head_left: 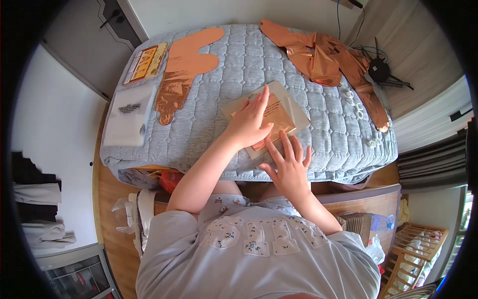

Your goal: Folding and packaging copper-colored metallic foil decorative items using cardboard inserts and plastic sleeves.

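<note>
In front of me on the quilted bed (240, 60), a folded sheet of shiny rose-gold foil (282, 121) lies flat with a clear plastic bag (294, 102) around it. Dark print shows on the bag. My left hand (249, 122) rests across the package with its fingers stretched out and its thumb apart. At the near right corner, my right hand (290, 170) has its fingers spread, the tips touching the bag and foil. Neither hand grips anything. Part of the package is hidden under the left hand.
A flat rose-gold foil balloon (194, 57) lies at the far left, crumpled foil balloons (313, 57) at the far right. At the left edge are a stack of clear bags (128, 119) and a picture packet (145, 62). White rings (359, 108) and a black router (379, 70) are right.
</note>
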A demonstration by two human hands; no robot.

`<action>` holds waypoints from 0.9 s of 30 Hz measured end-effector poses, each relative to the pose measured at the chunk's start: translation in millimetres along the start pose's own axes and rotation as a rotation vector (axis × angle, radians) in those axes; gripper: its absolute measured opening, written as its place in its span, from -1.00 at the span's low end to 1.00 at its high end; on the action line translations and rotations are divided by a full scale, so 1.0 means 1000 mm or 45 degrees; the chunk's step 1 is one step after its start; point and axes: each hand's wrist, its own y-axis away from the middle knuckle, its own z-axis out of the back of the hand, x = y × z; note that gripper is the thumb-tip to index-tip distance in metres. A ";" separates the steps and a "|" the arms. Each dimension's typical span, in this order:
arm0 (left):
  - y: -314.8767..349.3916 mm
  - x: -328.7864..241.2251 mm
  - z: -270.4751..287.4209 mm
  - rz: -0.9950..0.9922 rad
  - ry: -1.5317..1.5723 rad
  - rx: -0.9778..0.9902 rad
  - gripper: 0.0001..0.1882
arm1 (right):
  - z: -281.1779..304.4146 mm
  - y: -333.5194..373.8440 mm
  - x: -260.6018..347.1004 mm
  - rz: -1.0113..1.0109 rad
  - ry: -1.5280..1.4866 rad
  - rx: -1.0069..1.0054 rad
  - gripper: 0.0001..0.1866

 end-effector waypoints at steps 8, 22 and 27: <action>-0.003 0.010 0.002 0.136 0.847 -0.096 -0.01 | 0.000 -0.005 -0.003 -0.089 0.030 0.012 -0.39; -0.019 0.002 0.008 -0.202 -0.110 -0.031 -0.48 | -0.002 -0.006 -0.010 -0.074 -0.001 -0.007 -0.41; -0.011 0.003 -0.007 -0.228 -0.479 0.214 -0.43 | 0.003 -0.009 -0.018 -0.024 -0.171 -0.037 -0.46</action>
